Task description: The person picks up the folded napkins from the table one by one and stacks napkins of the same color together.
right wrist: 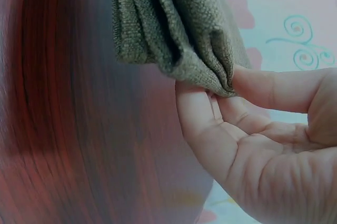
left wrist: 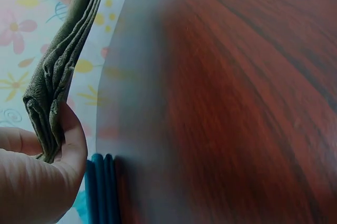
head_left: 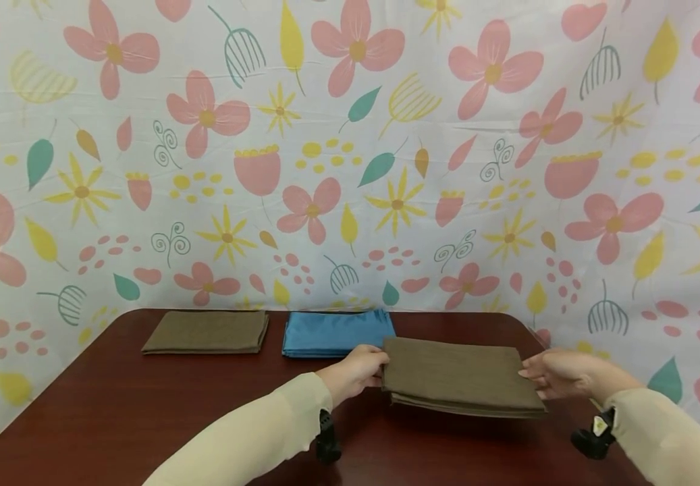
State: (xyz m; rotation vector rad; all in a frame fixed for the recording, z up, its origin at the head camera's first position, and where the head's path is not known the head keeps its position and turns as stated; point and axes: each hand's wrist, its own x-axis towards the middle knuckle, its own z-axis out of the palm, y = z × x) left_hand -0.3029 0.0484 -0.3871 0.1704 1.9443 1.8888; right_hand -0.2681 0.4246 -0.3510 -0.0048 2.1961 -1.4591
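A folded olive-brown cloth (head_left: 459, 374) is held up off the table at the right, tilted, its layered folds facing down toward the front. My left hand (head_left: 358, 372) pinches its left end, thumb and fingers on either side of the layers, as the left wrist view shows at the cloth edge (left wrist: 52, 87). At the other end my right hand (head_left: 559, 374) pinches a corner; in the right wrist view the thumb and curled fingers (right wrist: 197, 113) grip the folded cloth (right wrist: 174, 29) from both sides.
Farther back on the dark red-brown table (head_left: 204, 412) lie a folded blue cloth (head_left: 337, 334) and, to its left, another folded olive-brown cloth (head_left: 206, 332). A flower-printed curtain (head_left: 325, 169) hangs behind the table's far edge.
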